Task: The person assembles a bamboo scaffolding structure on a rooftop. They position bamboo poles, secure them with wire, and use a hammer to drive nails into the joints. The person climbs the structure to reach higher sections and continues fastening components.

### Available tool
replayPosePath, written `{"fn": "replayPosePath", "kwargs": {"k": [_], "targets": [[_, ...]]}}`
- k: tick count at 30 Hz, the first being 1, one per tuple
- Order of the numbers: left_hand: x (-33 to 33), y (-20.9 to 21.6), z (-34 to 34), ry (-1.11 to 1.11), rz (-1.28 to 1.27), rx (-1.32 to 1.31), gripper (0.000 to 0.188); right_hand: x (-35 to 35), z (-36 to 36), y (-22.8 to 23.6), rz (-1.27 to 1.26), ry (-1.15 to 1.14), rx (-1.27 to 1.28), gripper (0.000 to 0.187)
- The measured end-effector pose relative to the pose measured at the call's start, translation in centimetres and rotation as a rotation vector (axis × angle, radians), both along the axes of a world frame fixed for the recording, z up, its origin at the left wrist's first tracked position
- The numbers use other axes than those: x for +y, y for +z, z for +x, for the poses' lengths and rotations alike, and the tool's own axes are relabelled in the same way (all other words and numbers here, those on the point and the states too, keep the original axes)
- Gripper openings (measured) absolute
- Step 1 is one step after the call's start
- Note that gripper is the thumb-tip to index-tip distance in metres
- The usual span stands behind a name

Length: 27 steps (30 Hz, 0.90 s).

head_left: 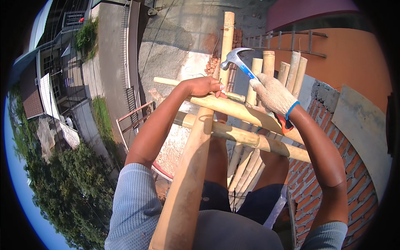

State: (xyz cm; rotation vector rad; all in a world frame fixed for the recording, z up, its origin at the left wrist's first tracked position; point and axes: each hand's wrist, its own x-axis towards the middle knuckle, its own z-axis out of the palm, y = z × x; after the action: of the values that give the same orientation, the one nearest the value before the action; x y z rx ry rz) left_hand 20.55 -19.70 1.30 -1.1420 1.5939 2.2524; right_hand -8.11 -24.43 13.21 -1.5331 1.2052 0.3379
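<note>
Bamboo poles (233,109): crossed and stacked, up high beside a brick wall (321,175).
Left hand (203,86): bare, fingers pressed on a pole where two cross.
Right hand (273,95): gloved, closed tight round a hammer (238,60), raised above the poles.

Crossed bamboo poles (241,112) barred the way between both arms, and upright bamboo ends (283,71) crowded just behind the right hand (273,95). Open air lay left of the left hand (204,86); the brick wall (329,166) closed the right.
</note>
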Motion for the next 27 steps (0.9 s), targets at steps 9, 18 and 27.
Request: {"fn": "replayPosePath", "kwargs": {"k": [9,18,27], "targets": [[0.5,-0.7,-0.1,0.032,0.045,0.039,0.046,-0.5,1.2,1.1,0.01,0.002,0.048,0.045],[0.0,-0.3,0.0,-0.011,0.022,-0.005,0.05,2.1,-0.8,-1.5,-0.067,-0.098,-0.042,0.047],[0.0,0.0,0.0,0.006,0.063,0.002,0.05,0.3,-0.3,-0.7,0.137,-0.389,-0.103,0.044]]}}
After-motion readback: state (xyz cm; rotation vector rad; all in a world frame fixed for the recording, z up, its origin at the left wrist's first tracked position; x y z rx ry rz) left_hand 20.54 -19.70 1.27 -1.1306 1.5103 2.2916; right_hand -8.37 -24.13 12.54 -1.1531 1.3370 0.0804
